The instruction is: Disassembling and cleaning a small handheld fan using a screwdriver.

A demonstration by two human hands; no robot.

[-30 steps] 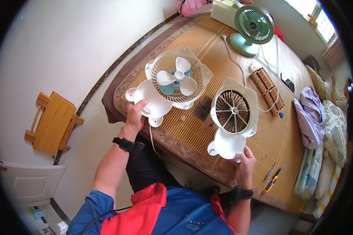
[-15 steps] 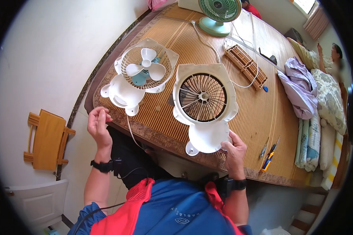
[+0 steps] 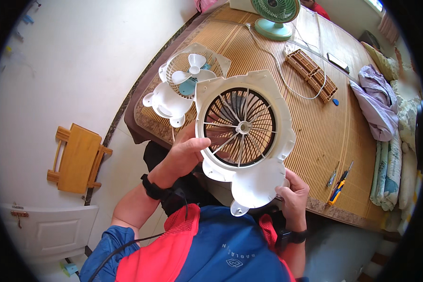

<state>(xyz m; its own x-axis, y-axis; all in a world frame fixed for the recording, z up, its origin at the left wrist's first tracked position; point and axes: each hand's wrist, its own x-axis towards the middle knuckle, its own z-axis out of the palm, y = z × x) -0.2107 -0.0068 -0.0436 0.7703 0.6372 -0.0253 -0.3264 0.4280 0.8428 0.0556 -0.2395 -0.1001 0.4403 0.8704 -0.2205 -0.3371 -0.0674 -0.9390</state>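
Up in the air in front of me is a white plastic fan cover (image 3: 282,134) with a dark radial grille (image 3: 261,113) and a rounded white lower plate (image 3: 254,185). My left hand (image 3: 188,152) grips the cover's left side, fingers partly showing through the grille. My right hand (image 3: 291,192) is closed on the lower plate's right edge. Behind, on the bamboo mat (image 3: 338,127), lies a white fan housing (image 3: 167,103) with a cage, three white blades (image 3: 195,70) and a teal part (image 3: 187,85).
A green desk fan (image 3: 273,28), a bamboo rack (image 3: 310,75), white cable, phone (image 3: 338,62), blue piece (image 3: 335,102) and screwdrivers (image 3: 338,188) are on the mat. Bedding (image 3: 380,103) lines the right, with people partly visible at the back. A folded wooden stool (image 3: 77,157) stands at left.
My left hand has let go of the housing at back left and taken hold of the grille cover, which has lifted and come nearer with my right hand.
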